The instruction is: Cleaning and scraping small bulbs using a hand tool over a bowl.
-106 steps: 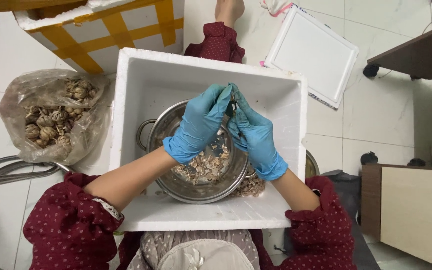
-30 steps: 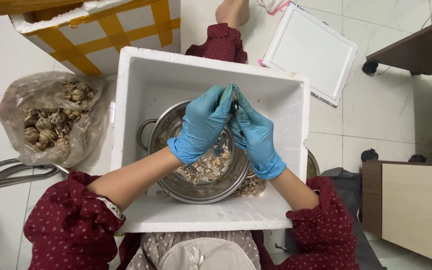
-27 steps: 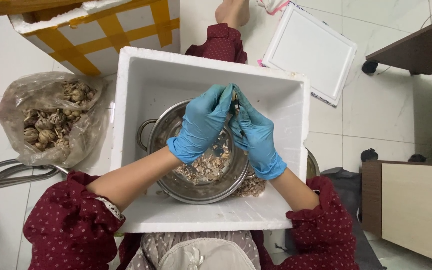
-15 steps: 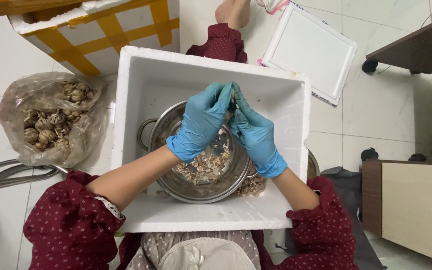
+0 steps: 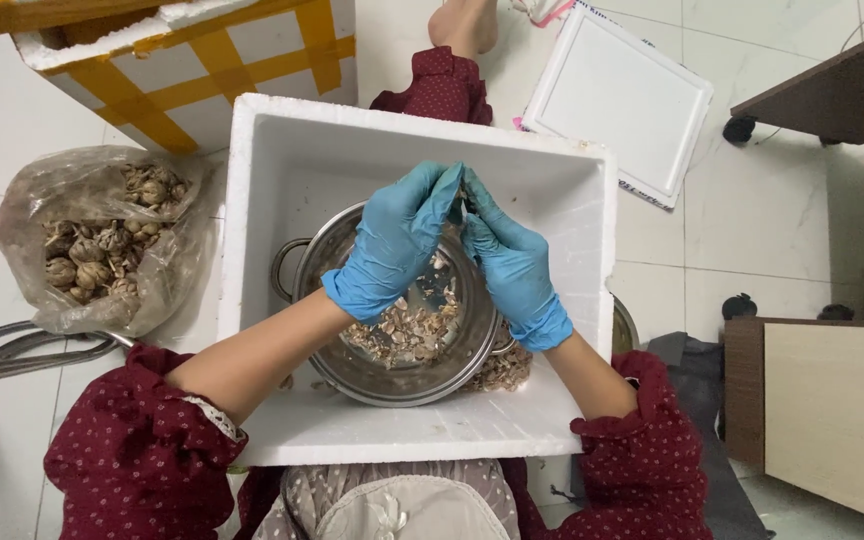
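Both gloved hands meet directly above the steel pot (image 5: 392, 375), so that any fragments drop into it. My left hand (image 5: 392, 245) and right hand (image 5: 510, 262) are nearly closed, fingertips pinching one small item (image 5: 458, 207); I cannot tell its exact kind. Shell fragments (image 5: 407, 330) lie inside the pot. The pot sits inside the white foam box (image 5: 352, 130), which contains spillage. Left of the pot, outside the box, lies a plastic bag of whole pieces (image 5: 92, 250), within reach.

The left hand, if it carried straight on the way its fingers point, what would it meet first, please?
The left hand points up and right, fingertips meeting the right hand over the pot. It would probably meet the right hand's fingers first, then the foam box's far wall; depth is unclear.
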